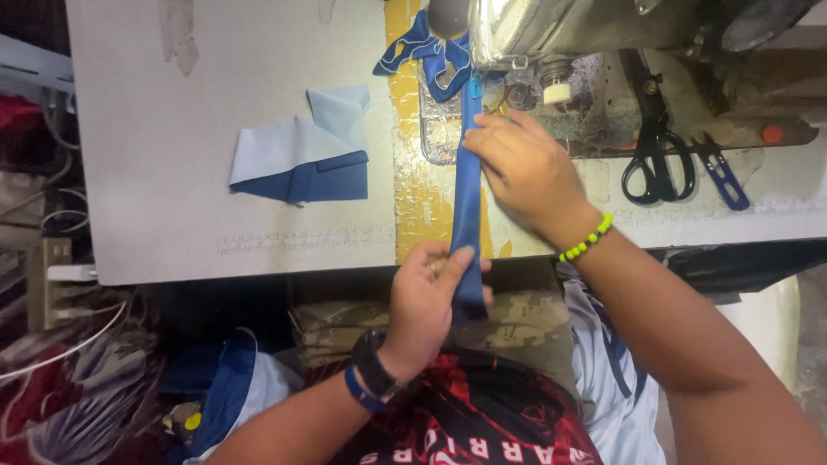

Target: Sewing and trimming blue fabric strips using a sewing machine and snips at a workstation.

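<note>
While the right hand [521,168] presses the blue fabric strip [468,198] flat at 12 o'clock, the left hand [428,297] pinches its near end; soft, light, best held taut at both ends.

1. Hands: two, a left hand [428,297] and a right hand [521,168].
2. Blue fabric strips [468,198]: one, running from the table's near edge toward its far edge.
3. Folded fabric pieces [301,151]: one stack, light over dark blue, mid-table.
4. Black scissors [655,151]: one pair, near the table's right end.
5. Blue thread snips [722,172]: one, just beside the scissors.
6. Sewing machines [568,26]: one, at the far edge.
7. Bead bracelets [587,239]: one, green.
</note>
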